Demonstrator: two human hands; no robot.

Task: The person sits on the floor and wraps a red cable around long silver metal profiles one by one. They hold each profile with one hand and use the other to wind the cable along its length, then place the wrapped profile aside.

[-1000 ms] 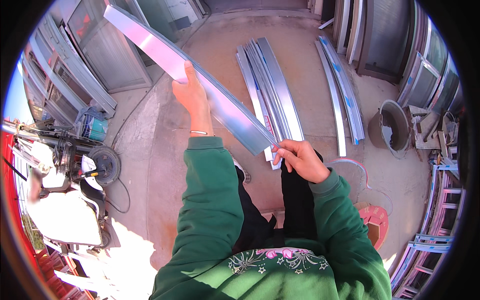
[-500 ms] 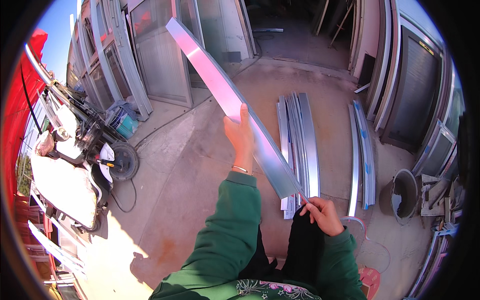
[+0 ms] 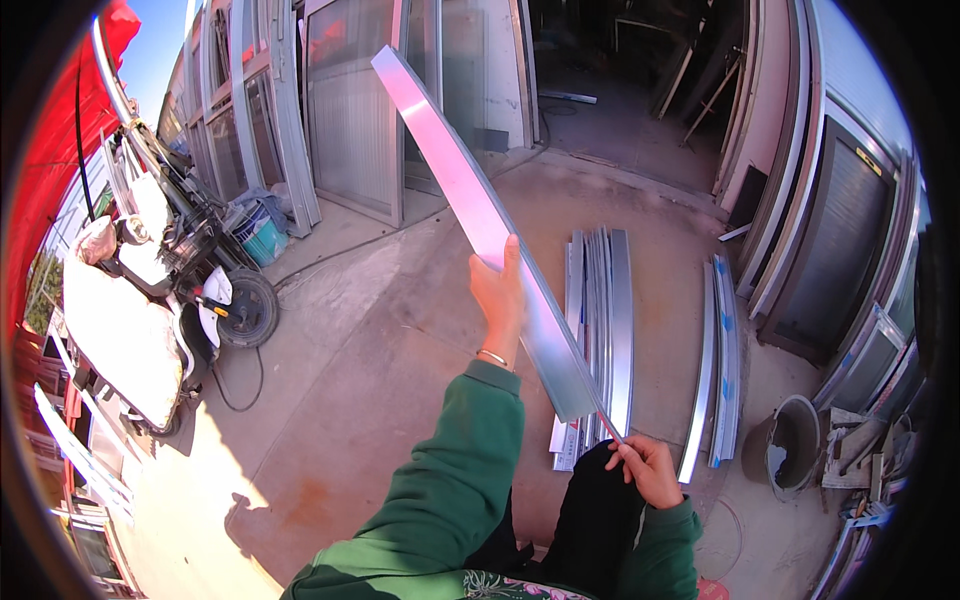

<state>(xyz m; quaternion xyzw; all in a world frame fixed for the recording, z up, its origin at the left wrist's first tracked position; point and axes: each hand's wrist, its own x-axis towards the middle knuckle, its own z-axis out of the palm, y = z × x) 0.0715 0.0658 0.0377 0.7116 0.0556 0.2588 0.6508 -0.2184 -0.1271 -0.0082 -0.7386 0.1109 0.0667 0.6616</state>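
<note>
The long metal strip has swung up since a moment ago: its far end now rises toward the glazed door frames, where before it lay lower over the concrete floor. The left hand has climbed with it and now sits about midway along the strip, thumb on the near face, fingers wrapped behind, arm stretched out in a green sleeve. The right hand stays low, close to the body, pinching a thin reddish edge or film that trails from the strip's near end; its fingers are curled tight on that bit.

The strip runs slanted, its near end just above the right hand and its far end well up and to the left of the left hand. Beyond the strip, on the floor, lies a stack of similar metal profiles, and right of that stack a second, narrower bundle. Right of that bundle stands a dark bucket. Far to the left of the strip, a covered scooter is parked.
</note>
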